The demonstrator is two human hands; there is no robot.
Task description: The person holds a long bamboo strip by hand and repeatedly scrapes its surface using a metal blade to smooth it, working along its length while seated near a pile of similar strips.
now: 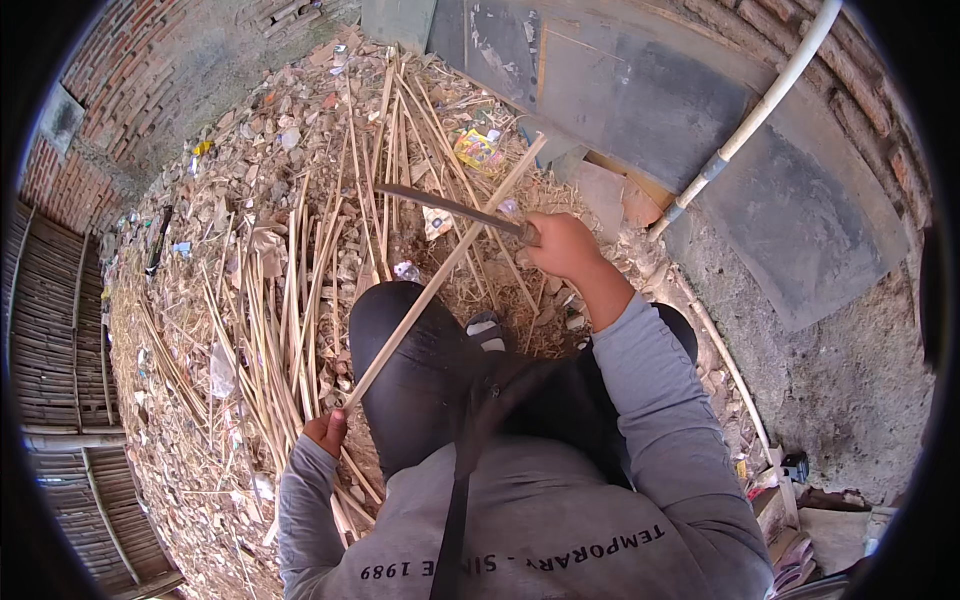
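Observation:
My left hand (326, 432), low at the left, is closed around the near end of a long pale bamboo strip (409, 321). The strip slants up to the right, over my dark-trousered knee. In my right hand (562, 245) is the handle of a long-bladed knife (438, 202), its blade pointing left. The blade and the strip cross near the strip's far part; whether they touch I cannot tell. Many loose bamboo strips (291, 310) lie on the ground left of my legs, and another fan of strips (391, 130) lies ahead.
Rubble and litter cover the ground (160, 330). A yellow wrapper (478, 150) lies ahead. On the right, a pale pipe (752, 128) leans by dark panels (640, 85) along the wall. A slatted bamboo screen (58, 320) stands at the far left, beside a brick wall (130, 75).

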